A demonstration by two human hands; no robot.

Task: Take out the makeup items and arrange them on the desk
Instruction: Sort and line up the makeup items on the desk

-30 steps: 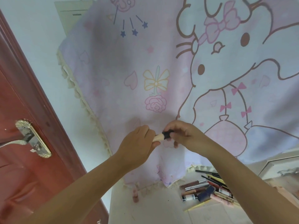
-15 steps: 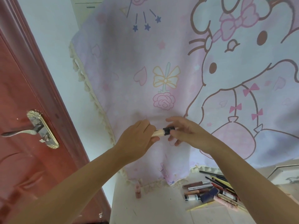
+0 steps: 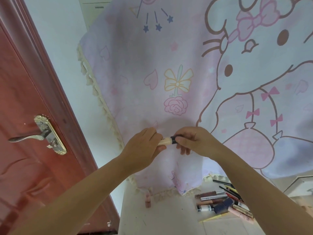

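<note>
A small cream tube with a black cap is held up in the air, lying roughly level, in front of a hanging pink cartoon cloth. The left hand wraps its curled fingers round the cream body, thumb underneath. The right hand pinches the black cap between thumb and fingertips, its lower fingers loosely bent below. Both forearms reach up and forward from the bottom corners and meet at the tube, well above the counter.

Down on the white counter, under the right forearm, a cluster of pens and makeup sticks lies in a loose heap, some partly hidden by the arm. A little pink bottle stands alone near the cloth's fringed hem, close to the counter's left edge. Between the bottle and the heap is a bare stretch of counter.

To the left a red door with a metal handle stands just beside the counter's edge, with a strip of pale wall between it and the cloth.
</note>
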